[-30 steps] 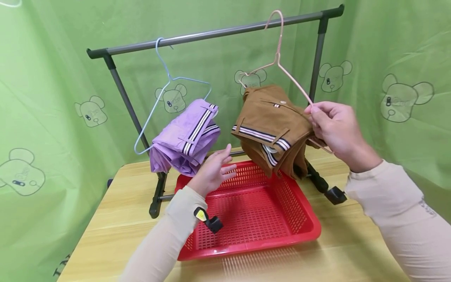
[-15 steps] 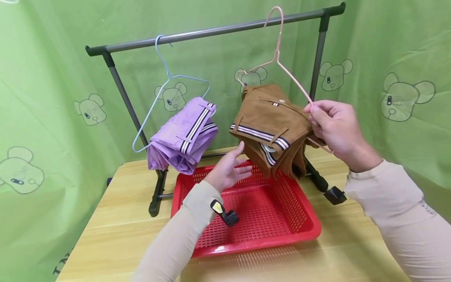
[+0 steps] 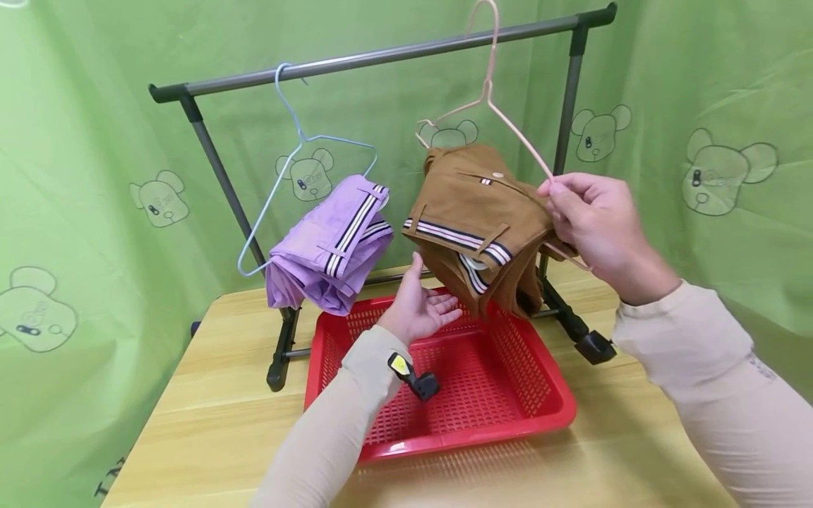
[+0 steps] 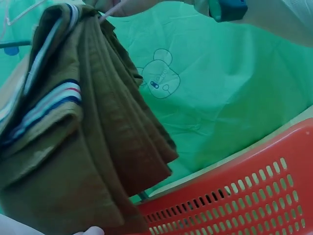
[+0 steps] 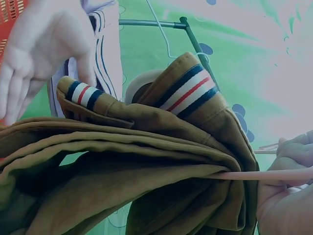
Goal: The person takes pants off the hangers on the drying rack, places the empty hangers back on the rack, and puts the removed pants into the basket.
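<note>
Brown trousers (image 3: 476, 197) with a striped waistband hang folded over the lower bar of a pink wire hanger (image 3: 521, 140). My right hand (image 3: 600, 229) pinches this hanger at its right corner, between thumb and fingers. The hanger's hook is up at the rack's rail; whether it rests on it I cannot tell. Below the waistband, my left hand (image 3: 422, 310) is held palm up with fingers extended, close to the trousers; contact is unclear. In the right wrist view its palm (image 5: 49, 54) shows beside the cloth. To the left, purple trousers (image 3: 330, 240) hang on a blue hanger (image 3: 273, 189).
A grey metal rack (image 3: 381, 58) spans the back of the wooden table (image 3: 209, 381). Under both garments sits a red perforated basket (image 3: 470, 441), and the left forearm crosses its near rim. A green printed curtain (image 3: 711, 85) hangs behind.
My left hand has moved right, from near the purple trousers to beneath the brown ones. The pink hanger and brown trousers, with my right hand, have shifted slightly left and up.
</note>
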`<state>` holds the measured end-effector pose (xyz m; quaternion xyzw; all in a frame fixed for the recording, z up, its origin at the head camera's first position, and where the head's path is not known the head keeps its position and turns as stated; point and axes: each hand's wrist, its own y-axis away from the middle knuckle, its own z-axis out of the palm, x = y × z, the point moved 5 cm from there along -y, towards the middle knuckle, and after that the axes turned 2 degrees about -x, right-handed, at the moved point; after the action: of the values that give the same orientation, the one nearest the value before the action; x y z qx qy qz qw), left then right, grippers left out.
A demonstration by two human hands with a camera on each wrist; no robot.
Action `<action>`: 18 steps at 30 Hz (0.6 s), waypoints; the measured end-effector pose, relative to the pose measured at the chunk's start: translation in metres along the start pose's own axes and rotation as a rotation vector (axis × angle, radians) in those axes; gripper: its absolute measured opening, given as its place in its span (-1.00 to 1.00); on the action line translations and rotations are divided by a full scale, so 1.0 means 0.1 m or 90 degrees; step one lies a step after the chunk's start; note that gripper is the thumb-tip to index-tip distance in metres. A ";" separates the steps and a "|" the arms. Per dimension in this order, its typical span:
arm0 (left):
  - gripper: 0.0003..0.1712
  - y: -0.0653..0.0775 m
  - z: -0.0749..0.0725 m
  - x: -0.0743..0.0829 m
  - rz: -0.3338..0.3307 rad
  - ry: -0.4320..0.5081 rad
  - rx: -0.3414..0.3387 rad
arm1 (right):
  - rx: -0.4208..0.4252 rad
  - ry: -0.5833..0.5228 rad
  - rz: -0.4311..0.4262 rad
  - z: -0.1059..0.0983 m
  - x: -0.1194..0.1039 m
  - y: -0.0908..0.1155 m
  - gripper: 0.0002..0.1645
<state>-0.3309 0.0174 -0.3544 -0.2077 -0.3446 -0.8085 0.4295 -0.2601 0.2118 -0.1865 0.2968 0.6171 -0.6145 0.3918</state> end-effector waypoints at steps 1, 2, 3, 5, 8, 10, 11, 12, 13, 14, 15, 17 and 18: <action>0.29 -0.01 0.00 -0.01 -0.008 0.010 -0.001 | -0.002 -0.004 0.000 0.02 -0.01 0.00 -0.78; 0.29 -0.02 0.00 -0.02 -0.015 0.015 -0.001 | -0.003 -0.009 0.000 0.03 -0.01 -0.01 -0.77; 0.29 -0.03 0.01 -0.04 -0.020 0.018 -0.001 | -0.004 -0.017 0.001 0.05 -0.02 -0.01 -0.77; 0.28 -0.06 0.02 -0.06 -0.025 0.027 0.000 | -0.005 -0.022 0.002 0.07 -0.03 -0.01 -0.77; 0.23 -0.11 0.02 -0.11 -0.025 0.055 0.006 | -0.006 -0.033 0.005 0.10 -0.04 0.01 -0.77; 0.17 -0.16 0.02 -0.14 -0.024 0.082 0.015 | -0.006 -0.036 0.006 0.12 -0.05 0.01 -0.77; 0.14 -0.18 0.02 -0.15 -0.024 0.094 0.017 | -0.007 -0.039 0.008 0.13 -0.04 0.02 -0.77; 0.11 -0.20 0.02 -0.17 -0.024 0.105 0.019 | -0.008 -0.038 0.008 0.13 -0.04 0.02 -0.77; 0.10 -0.21 0.02 -0.18 -0.023 0.111 0.018 | -0.009 -0.037 0.009 0.14 -0.04 0.02 -0.77; 0.08 -0.23 0.03 -0.19 -0.022 0.116 0.014 | -0.011 -0.037 0.010 0.14 -0.04 0.02 -0.78; 0.07 -0.24 0.04 -0.19 -0.021 0.121 0.006 | -0.012 -0.033 0.012 0.15 -0.04 0.03 -0.78; 0.05 -0.26 0.07 -0.20 -0.016 0.128 -0.014 | -0.014 -0.030 0.014 0.15 -0.04 0.03 -0.78; 0.05 -0.27 0.08 -0.20 -0.014 0.133 -0.024 | -0.014 -0.027 0.015 0.14 -0.04 0.04 -0.78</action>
<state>-0.3423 0.0452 -0.3715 -0.1262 -0.2847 -0.8369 0.4502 -0.2534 0.1985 -0.1845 0.2865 0.6120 -0.6093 0.4149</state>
